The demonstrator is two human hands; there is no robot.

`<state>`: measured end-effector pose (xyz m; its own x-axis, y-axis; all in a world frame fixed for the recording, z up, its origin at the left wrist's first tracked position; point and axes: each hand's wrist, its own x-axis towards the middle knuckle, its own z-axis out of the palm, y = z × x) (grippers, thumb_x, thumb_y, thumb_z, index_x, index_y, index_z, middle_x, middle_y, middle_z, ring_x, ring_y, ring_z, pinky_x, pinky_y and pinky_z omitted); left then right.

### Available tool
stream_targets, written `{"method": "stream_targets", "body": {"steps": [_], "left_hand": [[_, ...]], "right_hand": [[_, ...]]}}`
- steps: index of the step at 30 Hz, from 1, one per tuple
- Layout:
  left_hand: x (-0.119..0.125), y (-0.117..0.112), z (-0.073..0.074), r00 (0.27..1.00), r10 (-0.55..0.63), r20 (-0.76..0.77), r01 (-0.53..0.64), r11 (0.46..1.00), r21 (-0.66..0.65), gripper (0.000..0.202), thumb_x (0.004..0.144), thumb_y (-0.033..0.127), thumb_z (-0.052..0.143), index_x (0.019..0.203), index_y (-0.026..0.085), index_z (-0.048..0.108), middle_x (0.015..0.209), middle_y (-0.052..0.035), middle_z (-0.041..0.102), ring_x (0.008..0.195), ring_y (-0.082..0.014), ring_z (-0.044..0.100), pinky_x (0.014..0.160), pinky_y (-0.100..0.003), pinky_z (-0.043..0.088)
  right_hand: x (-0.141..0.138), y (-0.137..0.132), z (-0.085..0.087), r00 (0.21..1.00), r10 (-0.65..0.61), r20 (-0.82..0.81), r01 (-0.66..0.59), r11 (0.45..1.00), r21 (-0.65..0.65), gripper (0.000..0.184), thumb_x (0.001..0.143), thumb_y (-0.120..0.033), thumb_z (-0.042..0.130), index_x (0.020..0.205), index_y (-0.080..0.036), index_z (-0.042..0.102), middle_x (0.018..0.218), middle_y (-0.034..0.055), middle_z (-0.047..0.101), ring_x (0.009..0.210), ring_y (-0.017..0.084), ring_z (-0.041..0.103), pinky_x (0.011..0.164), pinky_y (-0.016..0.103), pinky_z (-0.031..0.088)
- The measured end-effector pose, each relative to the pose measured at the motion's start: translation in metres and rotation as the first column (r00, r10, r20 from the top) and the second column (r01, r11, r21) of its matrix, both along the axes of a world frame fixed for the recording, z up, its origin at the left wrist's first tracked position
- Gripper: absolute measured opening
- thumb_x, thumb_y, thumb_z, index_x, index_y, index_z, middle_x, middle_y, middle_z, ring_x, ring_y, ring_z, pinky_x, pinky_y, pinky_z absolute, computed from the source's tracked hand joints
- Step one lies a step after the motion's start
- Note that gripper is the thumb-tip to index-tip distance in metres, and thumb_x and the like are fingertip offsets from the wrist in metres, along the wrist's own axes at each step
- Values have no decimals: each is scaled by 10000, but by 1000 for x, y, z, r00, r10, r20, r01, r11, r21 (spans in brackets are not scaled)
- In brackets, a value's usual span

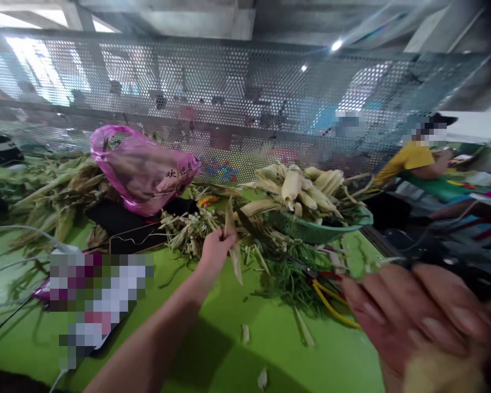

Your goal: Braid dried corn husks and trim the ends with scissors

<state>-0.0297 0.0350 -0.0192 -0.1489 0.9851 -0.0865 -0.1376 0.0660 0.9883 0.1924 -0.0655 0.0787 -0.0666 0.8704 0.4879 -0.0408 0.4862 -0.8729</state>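
Observation:
My left hand [216, 250] reaches over the green table, its thumb and fingers pinching a dry, pale corn husk [233, 252] that stands upright. Just left of it lies a heap of short, pale stalk pieces [190, 229]. My right hand [417, 308] is raised close to the camera at the lower right, with its fingers curled. A blurred pale shape [442, 372] shows under those fingers, and I cannot make out what it is. Beyond my left hand, a green basket [325, 232] holds several husks [292, 185]. Yellow-handled scissors [325, 300] lie by green sprigs [294, 278].
A pink plastic bag [143, 169] stands at the back left, beside piled husks [57, 191]. Cables and a power strip [45, 289] lie at left, near a blurred-out phone-like object [106, 311]. A perforated metal screen [229, 93] rises behind. A person in yellow [413, 158] sits at right.

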Motion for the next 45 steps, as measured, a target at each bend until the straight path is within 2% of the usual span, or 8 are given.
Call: {"method": "stream_targets", "body": {"steps": [2, 4, 8, 11, 15, 27, 35, 45], "left_hand": [[3, -2, 0, 999, -31, 7, 31, 999, 25, 163, 682, 309, 642, 669, 148, 620, 592, 9, 548, 555, -113, 459, 543, -233, 351], [11, -6, 2, 996, -83, 14, 82, 996, 47, 178, 677, 320, 642, 695, 143, 659, 611, 3, 566, 578, -116, 462, 565, -236, 356], [26, -21, 6, 968, -231, 93, 224, 971, 80, 226, 630, 340, 700, 717, 132, 688, 655, -18, 622, 606, -124, 499, 606, -249, 381], [32, -30, 11, 945, -273, 180, 256, 960, 111, 245, 576, 328, 769, 675, 136, 653, 628, -9, 612, 581, -108, 493, 600, -242, 387], [32, -35, 17, 928, -298, 225, 279, 954, 112, 309, 553, 378, 799, 667, 138, 642, 612, -4, 596, 568, -95, 483, 572, -223, 386], [28, -33, 17, 898, -433, 78, 413, 890, 193, 111, 703, 256, 657, 709, 148, 679, 700, -35, 656, 669, -137, 555, 684, -254, 432], [25, -27, 17, 905, -421, -65, 423, 872, 245, 149, 689, 134, 617, 835, 162, 614, 787, -27, 644, 743, -143, 582, 732, -260, 440], [21, -31, 20, 885, -423, -193, 454, 876, 162, 128, 743, 299, 622, 727, 174, 601, 656, 10, 566, 629, -129, 494, 645, -252, 378]], "right_hand": [[-4, 3, -5, 990, 103, -102, -110, 991, -75, 374, 612, -553, 786, 555, -285, 530, 457, -33, 374, 402, 128, 337, 440, 297, 355], [-17, 9, -17, 990, 82, -115, -106, 968, -228, 259, 599, -417, 835, 633, -260, 633, 619, 9, 552, 573, 159, 505, 518, 290, 418], [-47, 24, -48, 997, 55, -49, -72, 884, -462, 254, 633, -338, 816, 834, -215, 720, 793, 33, 698, 756, 198, 629, 713, 332, 506], [-54, 35, -63, 997, 52, 51, -25, 903, -428, 271, 681, -321, 769, 919, -202, 715, 892, 47, 730, 894, 230, 652, 853, 370, 497], [-49, 42, -68, 988, -49, 148, 96, 941, -325, 283, 704, -300, 742, 953, -182, 672, 946, 69, 734, 896, 243, 666, 866, 393, 502], [-44, 46, -69, 960, -130, 249, 198, 942, -272, 301, 689, -311, 755, 939, -165, 670, 941, 98, 738, 867, 268, 670, 843, 413, 504], [-41, 49, -68, 988, 23, 153, 30, 940, -339, 352, 703, -303, 758, 1021, -172, 683, 1027, 93, 734, 971, 271, 661, 928, 429, 485], [-41, 46, -67, 980, 1, 199, 60, 952, -300, 201, 728, -313, 731, 898, -210, 759, 930, 53, 752, 929, 266, 663, 933, 428, 473]]}}
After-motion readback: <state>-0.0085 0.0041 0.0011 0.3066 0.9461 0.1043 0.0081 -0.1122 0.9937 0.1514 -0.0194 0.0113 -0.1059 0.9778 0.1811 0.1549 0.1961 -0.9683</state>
